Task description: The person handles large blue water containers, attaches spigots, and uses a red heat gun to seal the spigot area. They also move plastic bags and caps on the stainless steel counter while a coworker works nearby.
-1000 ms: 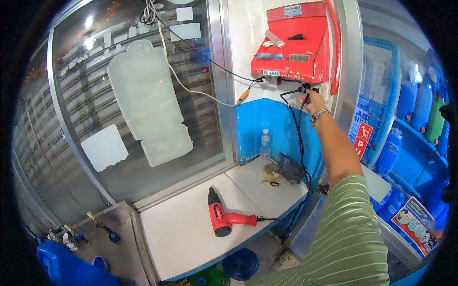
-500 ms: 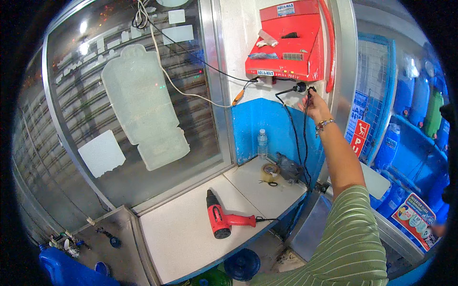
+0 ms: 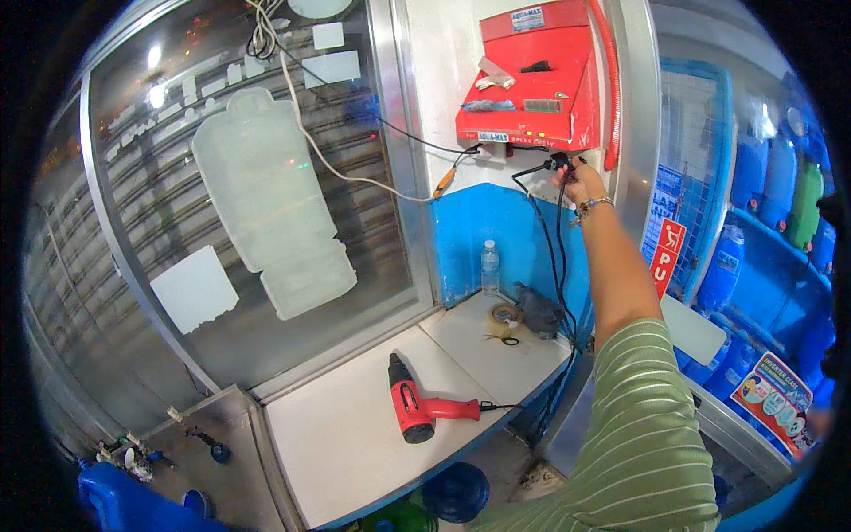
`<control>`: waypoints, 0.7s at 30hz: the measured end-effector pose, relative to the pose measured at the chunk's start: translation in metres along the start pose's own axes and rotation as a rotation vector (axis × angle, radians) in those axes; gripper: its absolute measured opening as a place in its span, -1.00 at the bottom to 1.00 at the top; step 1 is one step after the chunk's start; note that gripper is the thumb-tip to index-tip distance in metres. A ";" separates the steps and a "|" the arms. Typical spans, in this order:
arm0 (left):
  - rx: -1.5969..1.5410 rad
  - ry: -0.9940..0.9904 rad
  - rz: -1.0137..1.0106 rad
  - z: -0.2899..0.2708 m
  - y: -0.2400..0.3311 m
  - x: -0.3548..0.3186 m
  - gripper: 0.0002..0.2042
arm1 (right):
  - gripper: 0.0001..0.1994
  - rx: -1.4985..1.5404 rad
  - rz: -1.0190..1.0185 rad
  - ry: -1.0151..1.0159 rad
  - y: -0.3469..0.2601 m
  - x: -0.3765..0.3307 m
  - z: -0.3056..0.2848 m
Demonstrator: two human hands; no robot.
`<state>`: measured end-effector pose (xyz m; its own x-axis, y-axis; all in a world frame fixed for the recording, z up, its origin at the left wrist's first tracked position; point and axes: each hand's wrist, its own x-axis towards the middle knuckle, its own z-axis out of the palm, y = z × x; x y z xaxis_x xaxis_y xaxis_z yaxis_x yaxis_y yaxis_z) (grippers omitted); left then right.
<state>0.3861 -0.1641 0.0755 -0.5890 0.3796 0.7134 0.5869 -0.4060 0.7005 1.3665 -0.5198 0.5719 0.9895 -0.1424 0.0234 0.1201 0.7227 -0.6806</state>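
Note:
My right hand (image 3: 581, 184) reaches up to the wall, its fingers closed round a black power plug (image 3: 568, 171) with a cord hanging from it. It meets another black plug (image 3: 554, 162) just below the red wall-mounted box (image 3: 532, 89); my fingers hide whether the two are joined. Black cords (image 3: 560, 257) run down to the counter's right end. On the white counter (image 3: 341, 443) lies a red and black heat gun (image 3: 412, 408), its cord leading off to the right. My left hand is out of sight.
A clear bottle (image 3: 489, 266), a tape roll (image 3: 505, 316), scissors (image 3: 509, 340) and a dark plastic bag (image 3: 538, 312) sit in the counter's far corner. Left stands a framed glass panel (image 3: 363, 222). Blue containers (image 3: 727, 266) fill shelves at right. A blue tub (image 3: 456, 490) is below the counter.
My right hand has moved slightly left, bringing the held plug from beside the other black plug up against it. The heat gun stays put on the counter.

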 end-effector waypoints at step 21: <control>0.030 -0.177 -0.442 0.006 0.116 -0.004 -0.51 | -0.16 -1.541 -0.158 -1.601 0.350 -0.274 -0.180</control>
<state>0.4598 -0.2075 0.1542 -0.6835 0.6474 0.3372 0.3187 -0.1509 0.9358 1.1234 -0.3499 0.1952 0.2995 0.9537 -0.0281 0.8373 -0.2768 -0.4714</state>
